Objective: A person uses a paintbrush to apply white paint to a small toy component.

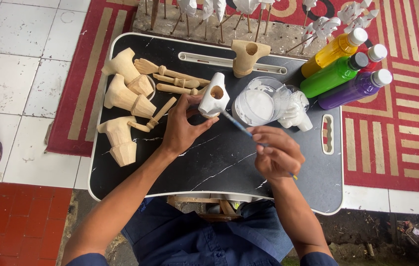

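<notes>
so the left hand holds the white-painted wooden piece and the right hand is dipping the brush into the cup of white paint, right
Not quite. In the head view the brush in the right hand is not in the cup of white paint; its tip is against the white-painted wooden piece. The rest holds: the left hand holds that piece over the black tray.

left hand (182, 129) gripped white-painted carved wooden torso (213, 96) | right hand (276, 152) held thin blue-handled paintbrush (236, 125) against it | over black marbled lap tray (229, 162)
</notes>
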